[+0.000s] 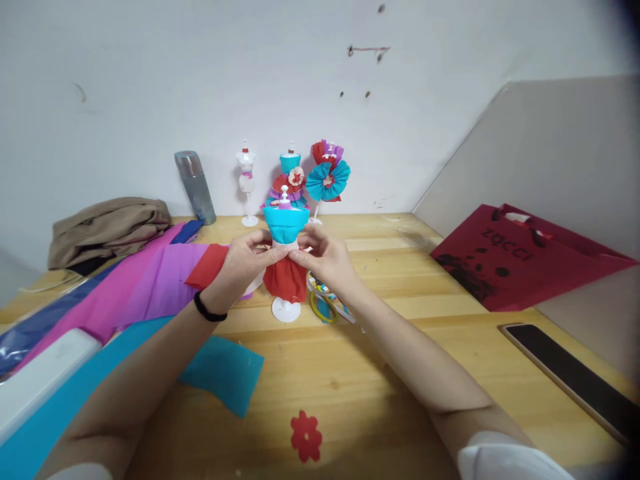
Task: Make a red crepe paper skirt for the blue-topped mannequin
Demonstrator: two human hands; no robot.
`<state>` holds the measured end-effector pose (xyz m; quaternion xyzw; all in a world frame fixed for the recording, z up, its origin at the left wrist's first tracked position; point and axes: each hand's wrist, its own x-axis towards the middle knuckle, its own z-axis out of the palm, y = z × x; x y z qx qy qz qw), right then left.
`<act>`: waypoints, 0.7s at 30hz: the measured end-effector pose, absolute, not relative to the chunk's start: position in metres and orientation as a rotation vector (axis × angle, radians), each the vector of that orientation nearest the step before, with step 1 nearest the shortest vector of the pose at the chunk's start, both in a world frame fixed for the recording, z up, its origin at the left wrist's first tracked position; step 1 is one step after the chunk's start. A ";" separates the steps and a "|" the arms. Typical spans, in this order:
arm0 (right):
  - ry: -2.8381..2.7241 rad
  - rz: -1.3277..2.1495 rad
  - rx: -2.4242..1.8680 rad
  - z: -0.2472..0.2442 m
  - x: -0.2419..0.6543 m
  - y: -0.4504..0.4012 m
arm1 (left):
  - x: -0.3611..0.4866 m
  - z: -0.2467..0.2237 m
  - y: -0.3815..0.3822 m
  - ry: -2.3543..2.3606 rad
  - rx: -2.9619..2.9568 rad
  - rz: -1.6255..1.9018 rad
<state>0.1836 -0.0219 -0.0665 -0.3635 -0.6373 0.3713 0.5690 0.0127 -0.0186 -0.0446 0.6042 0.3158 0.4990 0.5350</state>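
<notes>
Wood table (pixel 390 363): left hand (pixel 249 261) and right hand (pixel 326 259) pinch the form (pixel 286 310) at its waist, between teal top (pixel 286 225) and red skirt (pixel 286 283); probably best: light, even thumb pressure

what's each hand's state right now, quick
Left hand: closed, holding the nearest mannequin at the waist.
Right hand: closed, holding the same mannequin's waist from the other side.

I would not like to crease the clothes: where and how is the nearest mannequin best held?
Probably by the round base of the mannequin, coming low from the near side. The base is a bare disc below the red skirt; a yellow ring lies to its right. The skirt and blue top cover much above it.
</notes>
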 end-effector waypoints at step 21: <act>-1.413 0.970 -0.857 -0.070 0.182 -0.019 | 0.008 -0.041 -0.017 0.845 1.670 1.229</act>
